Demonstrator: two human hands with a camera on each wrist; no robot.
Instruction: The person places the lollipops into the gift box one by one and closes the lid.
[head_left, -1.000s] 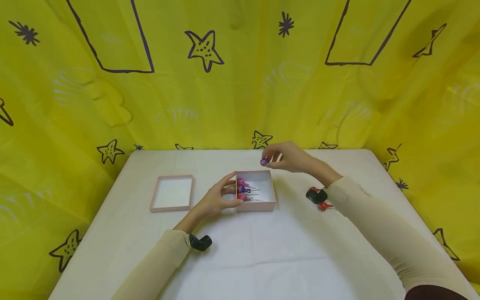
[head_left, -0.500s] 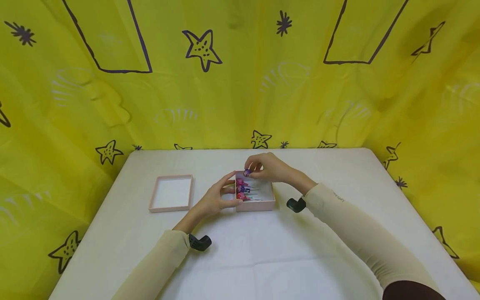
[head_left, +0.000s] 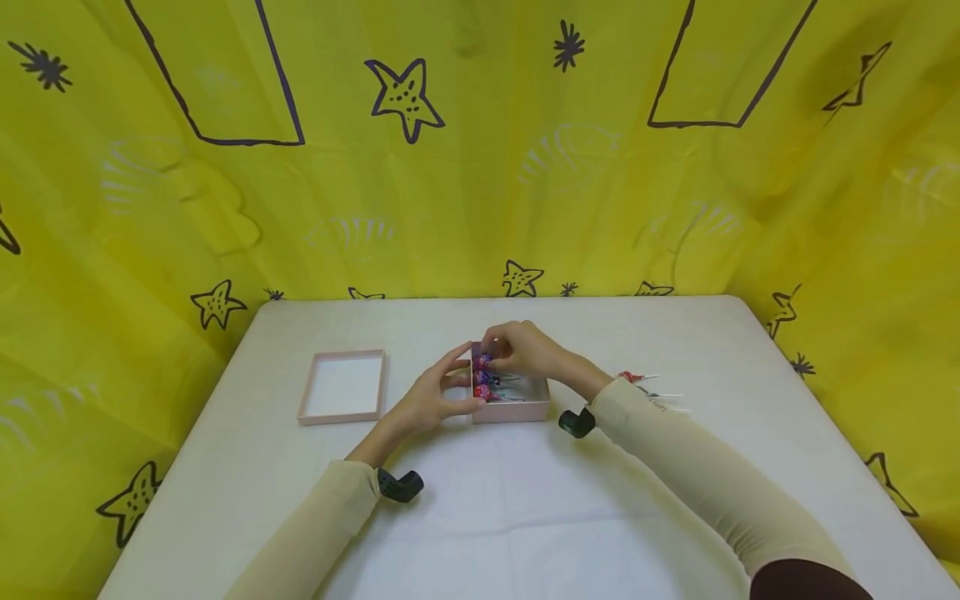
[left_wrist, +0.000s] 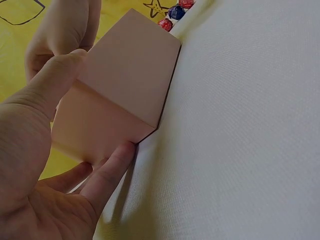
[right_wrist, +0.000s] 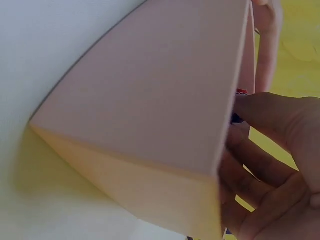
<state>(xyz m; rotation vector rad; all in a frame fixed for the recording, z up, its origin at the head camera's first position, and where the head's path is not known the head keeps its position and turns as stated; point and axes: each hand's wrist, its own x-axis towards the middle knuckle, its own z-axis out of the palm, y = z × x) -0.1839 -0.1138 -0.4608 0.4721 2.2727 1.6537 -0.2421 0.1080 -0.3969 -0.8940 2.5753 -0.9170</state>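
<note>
A pink square box [head_left: 517, 412] with a white inside stands open-topped on the table. My left hand [head_left: 427, 400] grips its left end, thumb at the near corner and fingers along the left wall [left_wrist: 95, 125]. Inside, wrapped lollipops [head_left: 483, 392] lie in a row, heads against the left wall and sticks pointing right. Reaching over the far part of the box, my right hand [head_left: 525, 350] pinches a purple-wrapped lollipop [head_left: 482, 361] at the far end of that row. From the right wrist view, the box wall hides most of the right fingertips [right_wrist: 245, 107].
The pink box lid [head_left: 345, 385] lies to the left, white inside upward. More lollipops [head_left: 633, 377] lie on the table at the right, partly covered by the right sleeve [head_left: 690, 450]. A yellow curtain [head_left: 465, 208] hangs behind the table [head_left: 480, 533].
My right hand has carried the purple lollipop left and down into the box, uncovering the loose lollipops on the right. The left hand has stayed on the box.
</note>
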